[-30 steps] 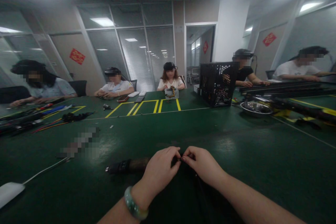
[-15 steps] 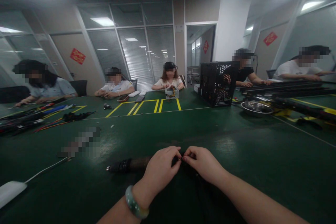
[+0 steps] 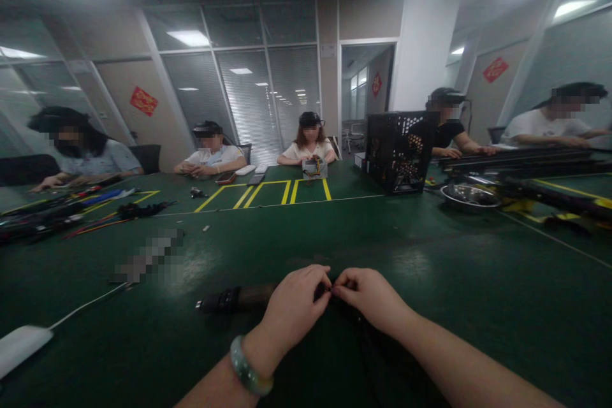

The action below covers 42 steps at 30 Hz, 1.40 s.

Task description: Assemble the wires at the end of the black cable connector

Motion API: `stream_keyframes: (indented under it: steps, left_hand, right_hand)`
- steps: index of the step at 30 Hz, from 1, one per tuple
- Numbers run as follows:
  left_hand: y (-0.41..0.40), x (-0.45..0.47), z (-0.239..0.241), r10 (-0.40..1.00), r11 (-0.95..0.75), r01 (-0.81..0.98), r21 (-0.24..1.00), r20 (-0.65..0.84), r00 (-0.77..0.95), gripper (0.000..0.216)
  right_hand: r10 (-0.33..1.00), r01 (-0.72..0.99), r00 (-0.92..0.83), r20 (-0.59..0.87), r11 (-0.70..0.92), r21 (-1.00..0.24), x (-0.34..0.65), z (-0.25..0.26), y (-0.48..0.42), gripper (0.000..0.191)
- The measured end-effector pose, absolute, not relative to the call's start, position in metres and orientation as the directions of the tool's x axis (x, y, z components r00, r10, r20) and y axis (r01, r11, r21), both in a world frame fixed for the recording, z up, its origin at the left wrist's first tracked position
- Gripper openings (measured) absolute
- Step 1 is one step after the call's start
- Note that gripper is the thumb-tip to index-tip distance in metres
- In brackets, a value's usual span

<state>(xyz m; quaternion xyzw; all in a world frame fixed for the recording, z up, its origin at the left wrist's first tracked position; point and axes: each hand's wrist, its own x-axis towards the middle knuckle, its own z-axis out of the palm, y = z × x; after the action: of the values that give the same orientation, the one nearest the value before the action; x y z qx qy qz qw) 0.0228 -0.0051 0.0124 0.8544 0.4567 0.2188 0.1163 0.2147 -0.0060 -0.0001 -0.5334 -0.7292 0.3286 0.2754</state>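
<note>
- Table (image 3: 287,236), dark green, spreads in front of us, and both our hands are low in the middle of the view.
- Our left hand (image 3: 297,296) is bent at the wrist, its thumb and forefinger closed on a small dark piece (image 3: 329,289); we wear a green bracelet (image 3: 248,370) on that wrist.
- Our right hand (image 3: 375,299) pinches at the same small dark piece from the other side, so the fingertips of both hands nearly meet around it.
- The piece sits between those fingertips, mostly covered, and we cannot tell exactly what it is.
- Just left of our left hand we see a dark tube (image 3: 227,299) lying on its side, with a black collar and a shiny tip pointing away to the left; its other end disappears behind the hand, and we cannot tell whether they touch.
- Farther left we have a white block (image 3: 21,350), from which a white cord (image 3: 90,303) runs to a blurred thing (image 3: 150,255).
- Toward the far left edge we find a heap of wires (image 3: 143,209).
- Across from us, yellow tape (image 3: 268,183) marks the tabletop; a black computer case (image 3: 401,153) stands upright, with a metal bowl (image 3: 471,206) near it, on its right.
- Five other people sit around the far side, well apart from our hands.
</note>
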Motion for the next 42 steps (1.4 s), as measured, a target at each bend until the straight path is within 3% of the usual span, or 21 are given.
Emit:
stream_keyframes:
  steps: [29,37,42]
  left_hand:
    - [-0.0011,0.0194,0.0044,0.816,-0.578,0.694,0.429,0.303,0.492,0.009]
    - [-0.0024,0.0205,0.0061,0.843,-0.537,0.732,0.419,0.297,0.448,0.009]
    - [-0.0053,0.0196,0.0102,0.806,-0.591,0.719,0.366,0.297,0.512,0.006]
  right_hand:
    - [0.968,0.589,-0.250,0.019,0.167,-0.791,0.2130,-0.0072,-0.0038,0.018]
    - [0.965,0.598,-0.263,0.009,0.170,-0.784,0.2153,-0.0037,-0.0044,0.018]
    - [0.960,0.607,-0.274,0.053,0.216,-0.765,0.2154,-0.0013,-0.0060,0.017]
